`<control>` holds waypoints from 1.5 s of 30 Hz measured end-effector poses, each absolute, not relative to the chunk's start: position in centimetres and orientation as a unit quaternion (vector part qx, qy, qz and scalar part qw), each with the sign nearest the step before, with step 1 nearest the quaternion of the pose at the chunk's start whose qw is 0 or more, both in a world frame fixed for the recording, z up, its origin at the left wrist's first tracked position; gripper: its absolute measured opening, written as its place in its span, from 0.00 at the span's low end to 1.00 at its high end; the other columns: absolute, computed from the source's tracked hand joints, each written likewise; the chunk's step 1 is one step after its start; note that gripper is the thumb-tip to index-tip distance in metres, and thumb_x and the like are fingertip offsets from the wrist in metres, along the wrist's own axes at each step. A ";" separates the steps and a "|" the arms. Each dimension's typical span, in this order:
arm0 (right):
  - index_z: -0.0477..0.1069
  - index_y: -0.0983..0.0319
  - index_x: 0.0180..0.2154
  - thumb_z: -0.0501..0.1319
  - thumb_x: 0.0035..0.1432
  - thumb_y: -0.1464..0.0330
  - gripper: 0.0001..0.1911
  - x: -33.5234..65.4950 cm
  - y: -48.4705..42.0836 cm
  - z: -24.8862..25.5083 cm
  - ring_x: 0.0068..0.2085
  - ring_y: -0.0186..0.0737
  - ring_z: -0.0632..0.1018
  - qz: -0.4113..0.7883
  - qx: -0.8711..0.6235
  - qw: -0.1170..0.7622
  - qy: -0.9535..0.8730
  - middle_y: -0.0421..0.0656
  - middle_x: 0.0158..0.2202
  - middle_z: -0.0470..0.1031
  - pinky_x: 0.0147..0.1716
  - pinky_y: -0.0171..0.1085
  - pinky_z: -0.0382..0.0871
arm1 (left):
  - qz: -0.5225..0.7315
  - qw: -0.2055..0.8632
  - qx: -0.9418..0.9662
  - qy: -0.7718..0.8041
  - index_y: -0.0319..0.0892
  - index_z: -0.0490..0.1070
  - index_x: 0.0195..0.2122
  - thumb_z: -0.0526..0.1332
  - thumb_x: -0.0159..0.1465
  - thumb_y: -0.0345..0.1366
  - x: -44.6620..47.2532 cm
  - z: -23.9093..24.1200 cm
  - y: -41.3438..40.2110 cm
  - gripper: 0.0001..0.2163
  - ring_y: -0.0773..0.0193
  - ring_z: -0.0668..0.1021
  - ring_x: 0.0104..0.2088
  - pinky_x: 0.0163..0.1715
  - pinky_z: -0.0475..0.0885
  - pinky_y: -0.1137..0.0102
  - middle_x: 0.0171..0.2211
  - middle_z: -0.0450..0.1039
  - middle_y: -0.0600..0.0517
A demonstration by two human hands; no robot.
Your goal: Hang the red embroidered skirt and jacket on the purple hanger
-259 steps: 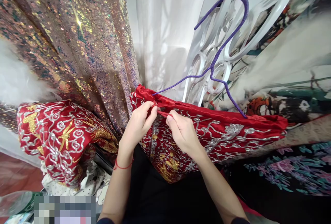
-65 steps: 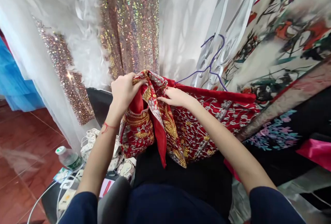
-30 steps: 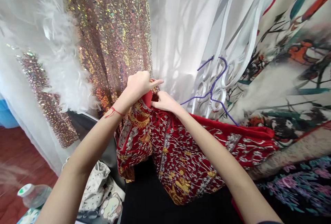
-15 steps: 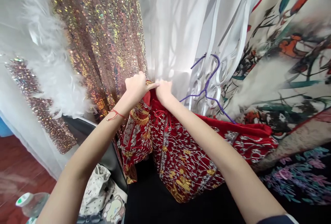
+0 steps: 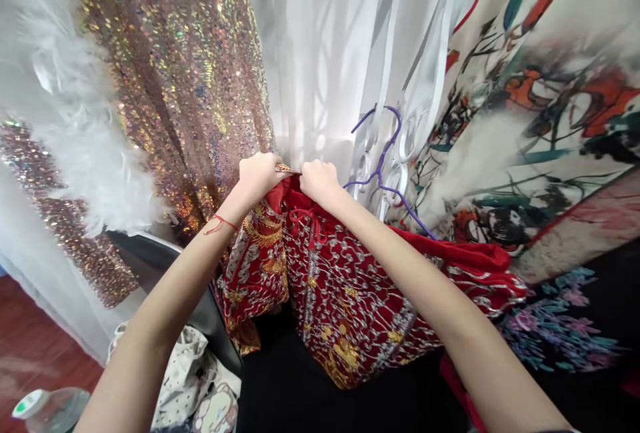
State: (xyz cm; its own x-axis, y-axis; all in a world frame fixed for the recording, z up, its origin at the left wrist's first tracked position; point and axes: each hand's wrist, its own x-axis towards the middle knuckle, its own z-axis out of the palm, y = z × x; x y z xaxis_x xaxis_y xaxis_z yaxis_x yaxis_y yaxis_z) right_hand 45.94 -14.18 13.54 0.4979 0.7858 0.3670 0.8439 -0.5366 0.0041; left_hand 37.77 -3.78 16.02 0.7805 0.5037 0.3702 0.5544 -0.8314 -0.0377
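Both fists meet at the upper edge of a red garment [image 5: 350, 300], which is embroidered in silver and gold. My left hand [image 5: 260, 176] is closed around the edge, on the left side. Just to the right, my right hand [image 5: 319, 183] grips the same edge, with a short stretch of gold-trimmed fabric pulled between the fists. Below the hands, a thin red cord tie [image 5: 305, 218] hangs on the garment's front. The purple hanger [image 5: 383, 173] stands behind the garment, its hook upward and its lower part hidden by the red cloth.
Pink-gold sequined fabric [image 5: 185, 80] and white feather trim [image 5: 95, 133] hang at left. White curtain [image 5: 310, 53] and white scrollwork [image 5: 390, 86] stand behind. Floral-print cloth [image 5: 550, 106] hangs at right. A plastic bottle [image 5: 55, 410] and a spotted white bag [image 5: 183, 373] are lower left.
My fists have moved slightly apart, so gold-trimmed fabric now shows stretched between them. My left hand's extended thumb has tucked in. The view has shifted a little to the right.
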 end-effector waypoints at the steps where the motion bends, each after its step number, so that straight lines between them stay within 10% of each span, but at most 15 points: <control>1: 0.74 0.71 0.49 0.50 0.63 0.79 0.18 46.0 -14.5 13.6 0.50 0.53 0.79 -0.186 -0.860 0.096 -0.466 0.61 0.46 0.79 0.48 0.45 0.67 | -0.169 0.066 -0.947 -0.266 0.45 0.79 0.49 0.59 0.65 0.50 37.8 16.5 -3.7 0.19 0.48 0.79 0.47 0.43 0.70 0.61 0.45 0.80 0.42; 12: 0.73 0.62 0.32 0.50 0.69 0.67 0.17 46.4 -27.6 11.8 0.38 0.45 0.73 -0.472 -0.708 0.232 -0.472 0.49 0.33 0.76 0.38 0.41 0.64 | -0.176 -0.148 -0.969 0.090 0.38 0.78 0.44 0.50 0.64 0.35 40.7 13.9 -3.2 0.18 0.57 0.78 0.50 0.54 0.70 0.63 0.50 0.78 0.44; 22: 0.79 0.64 0.40 0.63 0.54 0.47 0.27 53.4 -35.2 11.7 0.22 0.36 0.73 0.249 -0.774 0.355 -0.462 0.42 0.23 0.77 0.26 0.38 0.68 | -0.025 -0.225 -0.970 0.089 0.41 0.76 0.33 0.49 0.61 0.39 40.9 14.2 -5.9 0.16 0.59 0.78 0.38 0.46 0.72 0.64 0.37 0.80 0.47; 28: 0.76 0.63 0.49 0.68 0.51 0.48 0.32 53.4 -33.2 12.2 0.24 0.34 0.75 0.265 -0.757 0.345 -0.488 0.42 0.30 0.79 0.24 0.35 0.69 | -0.110 -0.333 -0.935 0.059 0.41 0.76 0.41 0.50 0.61 0.38 40.8 15.3 -8.8 0.16 0.62 0.79 0.43 0.47 0.73 0.67 0.41 0.80 0.47; 36: 0.72 0.62 0.30 0.63 0.55 0.50 0.20 52.7 -32.0 11.9 0.28 0.36 0.77 0.255 -0.760 0.317 -0.506 0.44 0.31 0.78 0.28 0.36 0.72 | -0.163 -0.391 -0.904 0.059 0.37 0.72 0.45 0.51 0.65 0.38 41.7 14.7 -12.1 0.15 0.61 0.79 0.45 0.48 0.74 0.66 0.44 0.79 0.42; 45: 0.75 0.62 0.35 0.68 0.48 0.52 0.20 53.3 -32.6 12.1 0.34 0.36 0.75 0.278 -0.717 0.314 -0.557 0.41 0.32 0.77 0.35 0.36 0.70 | -0.241 -0.361 -0.901 -0.028 0.39 0.71 0.45 0.53 0.68 0.39 41.4 13.7 -12.3 0.12 0.63 0.78 0.33 0.35 0.73 0.66 0.35 0.78 0.46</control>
State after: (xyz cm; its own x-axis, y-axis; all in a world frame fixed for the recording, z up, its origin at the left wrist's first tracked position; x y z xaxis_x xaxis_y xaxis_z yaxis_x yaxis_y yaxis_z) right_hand 53.29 -32.59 12.11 0.2254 0.9730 -0.0501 0.6235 -0.1836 -0.7600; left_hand 41.42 -12.27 13.65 0.8823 0.2238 0.4140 -0.1239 -0.7383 0.6630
